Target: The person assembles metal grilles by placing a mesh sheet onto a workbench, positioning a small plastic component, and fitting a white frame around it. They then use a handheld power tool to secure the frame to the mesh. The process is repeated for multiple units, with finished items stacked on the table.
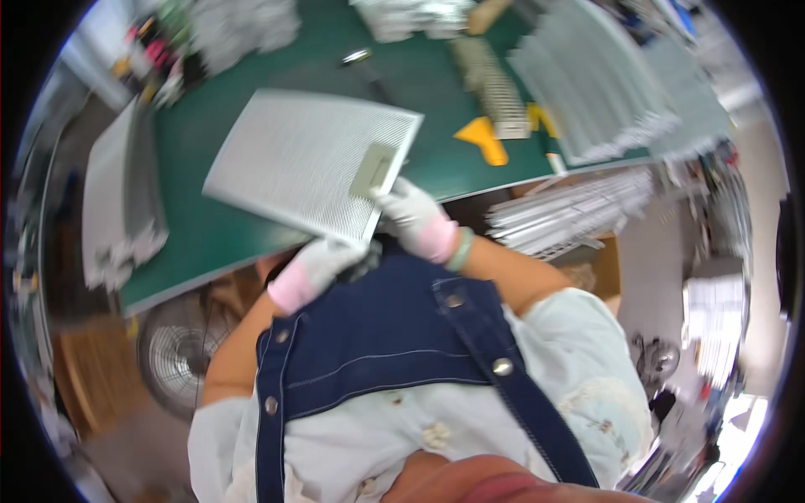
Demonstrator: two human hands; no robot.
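Note:
A flat, pale grey mesh panel (285, 159) with a thin white rim is held tilted over the near edge of the green table. My left hand (329, 258), in a white and pink glove, is closed on the panel's near corner; some of its fingers are hidden beneath. At the right end, my right hand (411, 215), gloved alike, grips the panel's edge with its thumb close to a small grey-green rectangular plate (373, 170). That plate lies against the mesh near the rim. Whether the thumb presses on the plate, I cannot tell.
The green table (197, 243) carries a stack of panels (122, 193) at left and a larger stack (591, 84) at right. A hammer (366, 71), a yellow scraper-like tool (485, 141) and a row of grey-green plates (490, 88) lie beyond my hands. A fan (180, 356) stands below left.

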